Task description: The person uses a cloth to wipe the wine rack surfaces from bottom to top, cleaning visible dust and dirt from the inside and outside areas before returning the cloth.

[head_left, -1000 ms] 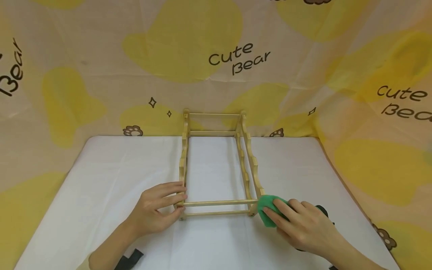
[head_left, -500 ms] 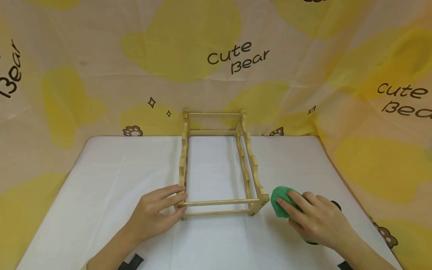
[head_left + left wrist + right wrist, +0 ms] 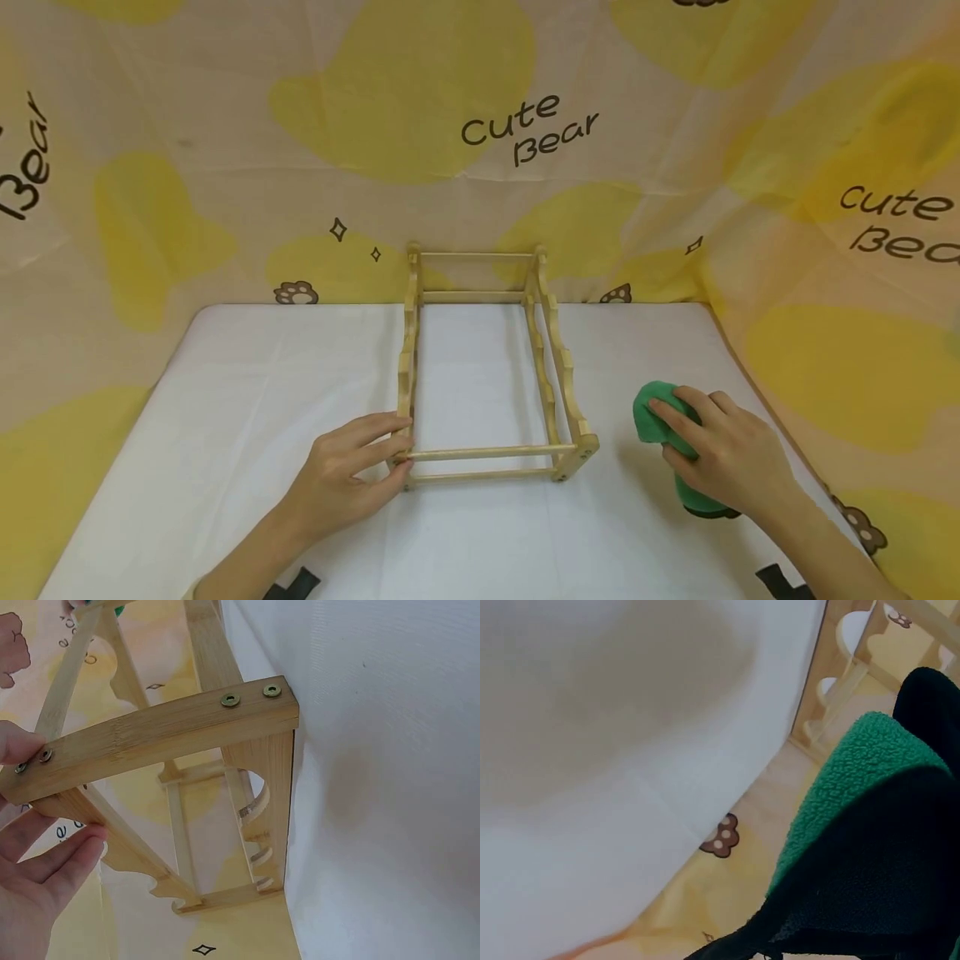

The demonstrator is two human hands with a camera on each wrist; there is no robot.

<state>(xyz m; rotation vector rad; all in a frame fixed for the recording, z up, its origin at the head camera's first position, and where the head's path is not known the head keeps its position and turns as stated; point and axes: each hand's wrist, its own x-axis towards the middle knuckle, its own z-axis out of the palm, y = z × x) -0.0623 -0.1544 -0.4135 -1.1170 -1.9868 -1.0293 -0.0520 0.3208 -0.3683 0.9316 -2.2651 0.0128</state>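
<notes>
A pale wooden rack (image 3: pixel 491 452) with scalloped side rails stands in the middle of the white table in the head view. My left hand (image 3: pixel 348 467) grips its near left corner, thumb on one side and fingers on the other; the left wrist view shows metal screw heads in the end piece (image 3: pixel 150 739) there. To the right of the rack, apart from it, my right hand (image 3: pixel 738 454) holds a bunched green cloth (image 3: pixel 654 412) over the table. Close up in the right wrist view, the cloth (image 3: pixel 862 765) has a fuzzy green face and a dark part, and it hides the fingers.
The white table (image 3: pixel 262 375) runs back to a yellow patterned fabric wall (image 3: pixel 420 108) with "cute bear" lettering, and the same fabric (image 3: pixel 855 367) rises at the right side. Black strap pieces (image 3: pixel 296 586) show beneath both wrists.
My right hand has drawn the green cloth off the rack's near right corner and carried it right and farther back. My left hand and the rack have stayed in place.
</notes>
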